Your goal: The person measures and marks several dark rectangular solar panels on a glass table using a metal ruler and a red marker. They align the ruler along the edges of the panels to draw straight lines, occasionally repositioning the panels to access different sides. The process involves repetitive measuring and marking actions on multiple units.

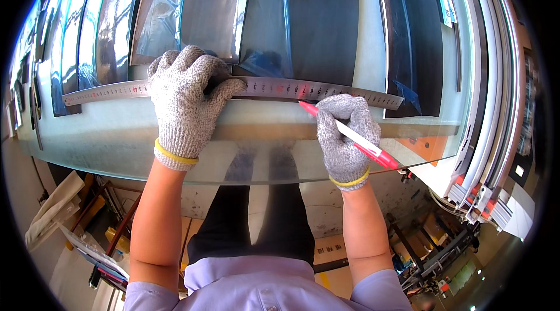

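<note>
A long steel ruler [344,93] lies crosswise over the near ends of several dark flat strips [324,25]. My left hand [185,89], in a grey knit glove with a yellow cuff, holds the ruler down, its fingers bent over the far side and its thumb on the ruler. My right hand [347,136], gloved the same way, is closed around a red-and-white pen [356,138]. The pen's red tip points left and meets the ruler's near edge. Whether it touches the strip beneath, I cannot tell.
The strips, some under loose blue film [263,63], lie on a glass-topped table [262,165] whose curved-looking near edge is in front of me. Metal rails [487,78] run along the right side. A cream cloth [55,209] hangs at lower left, and frames and clutter stand below.
</note>
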